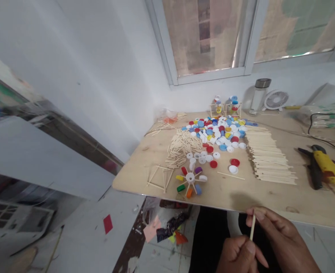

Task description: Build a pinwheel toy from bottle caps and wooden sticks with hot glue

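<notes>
- In the head view, the stick (252,226) stands tilted between both hands, just off the front edge of the counter (281,199) and above the person's dark-clad legs (209,239).
- The right hand (281,227) has its grip pinched on the stick's upper part, thumb against fingers, its fingertips close to that front edge.
- The left hand (238,253) sits lower and nearer the body, its grip closed on the stick's lower end.
- A strip of wooden top runs along the front edge, giving room between the hands and the row of long sticks (271,155).
- A lone stick (231,175) lies left of that row, with a white cap (233,169) just behind it.
- The wheel of sticks and coloured caps (190,177) lies near the front edge; the stick frame (164,181) is beside it, toward the left corner.
- Behind these, the pile of short sticks (184,146) and the heap of caps (221,129) crowd the middle.
- The yellow glue gun (329,167) borders the working space at right.
- Along the wall stand a bottle (258,98) and a white fan (276,99).
</notes>
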Tool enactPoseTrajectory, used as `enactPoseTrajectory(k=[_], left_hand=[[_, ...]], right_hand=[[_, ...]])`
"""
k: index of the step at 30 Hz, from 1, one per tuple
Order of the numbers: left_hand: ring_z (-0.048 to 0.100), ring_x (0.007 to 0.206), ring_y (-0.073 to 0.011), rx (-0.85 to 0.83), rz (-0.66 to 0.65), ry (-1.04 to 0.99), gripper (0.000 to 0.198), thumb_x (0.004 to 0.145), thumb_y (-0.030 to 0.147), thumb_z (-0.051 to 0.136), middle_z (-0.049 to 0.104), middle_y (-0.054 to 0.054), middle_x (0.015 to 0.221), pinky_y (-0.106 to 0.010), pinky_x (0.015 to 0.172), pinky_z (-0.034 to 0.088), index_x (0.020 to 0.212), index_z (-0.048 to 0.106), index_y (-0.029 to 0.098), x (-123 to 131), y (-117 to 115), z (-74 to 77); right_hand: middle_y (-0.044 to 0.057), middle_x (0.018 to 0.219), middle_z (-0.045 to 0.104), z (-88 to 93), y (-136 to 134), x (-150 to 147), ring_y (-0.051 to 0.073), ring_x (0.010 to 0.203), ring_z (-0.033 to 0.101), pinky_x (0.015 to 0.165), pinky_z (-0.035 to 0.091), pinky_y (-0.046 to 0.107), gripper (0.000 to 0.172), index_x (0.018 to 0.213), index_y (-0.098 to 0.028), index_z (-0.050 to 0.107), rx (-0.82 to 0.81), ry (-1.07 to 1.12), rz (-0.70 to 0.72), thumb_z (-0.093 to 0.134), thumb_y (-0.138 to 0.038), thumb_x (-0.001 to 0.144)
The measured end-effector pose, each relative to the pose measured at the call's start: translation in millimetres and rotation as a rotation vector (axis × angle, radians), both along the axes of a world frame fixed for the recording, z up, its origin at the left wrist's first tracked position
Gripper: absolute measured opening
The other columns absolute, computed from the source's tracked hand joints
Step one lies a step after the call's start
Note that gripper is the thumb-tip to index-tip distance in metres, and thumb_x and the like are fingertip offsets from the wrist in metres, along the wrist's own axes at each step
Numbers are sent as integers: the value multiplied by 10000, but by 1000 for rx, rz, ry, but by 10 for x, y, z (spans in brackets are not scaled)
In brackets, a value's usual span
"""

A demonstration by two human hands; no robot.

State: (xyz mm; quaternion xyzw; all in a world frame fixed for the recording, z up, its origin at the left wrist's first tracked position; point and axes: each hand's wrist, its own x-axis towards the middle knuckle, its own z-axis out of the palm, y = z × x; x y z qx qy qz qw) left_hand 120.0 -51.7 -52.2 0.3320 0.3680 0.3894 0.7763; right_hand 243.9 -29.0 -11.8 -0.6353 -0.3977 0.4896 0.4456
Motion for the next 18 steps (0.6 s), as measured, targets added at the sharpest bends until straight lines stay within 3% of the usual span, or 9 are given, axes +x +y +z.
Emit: enactPoseTrajectory(k=[4, 9, 14, 18], left_hand=[[245, 302, -61, 35, -28, 124, 661, 672, 806, 463, 305, 65, 318, -222, 354, 157, 577, 547, 157, -67, 29, 61], [298, 378, -74, 87, -139, 258, 659, 775, 730, 403, 358, 44, 405, -228, 429, 208, 674, 635, 121, -186, 63, 175], [330, 416, -84, 109, -175, 349, 610, 833, 650, 387, 379, 37, 443, -226, 475, 265, 739, 667, 116, -215, 68, 208], [371, 457, -94, 184, -205, 433, 574, 872, 589, 377, 408, 29, 475, -229, 530, 325, 781, 686, 114, -214, 91, 244]], right_hand=[[56, 931, 734, -13, 16, 96, 228, 928, 670, 828, 520, 232, 412, 927, -215, 721, 6, -71, 70, 576, -573, 784], [47, 934, 734, -5, 11, 111, 213, 901, 683, 757, 538, 196, 368, 886, -214, 710, 131, -177, 107, 541, -534, 818], [8, 740, 692, 5, 3, 62, 174, 786, 687, 643, 525, 156, 315, 792, -220, 651, 312, -357, 118, 486, -478, 868], [-24, 605, 615, 50, 16, 38, 117, 587, 623, 556, 480, 146, 358, 667, -219, 571, 378, -520, 179, 412, -415, 921]])
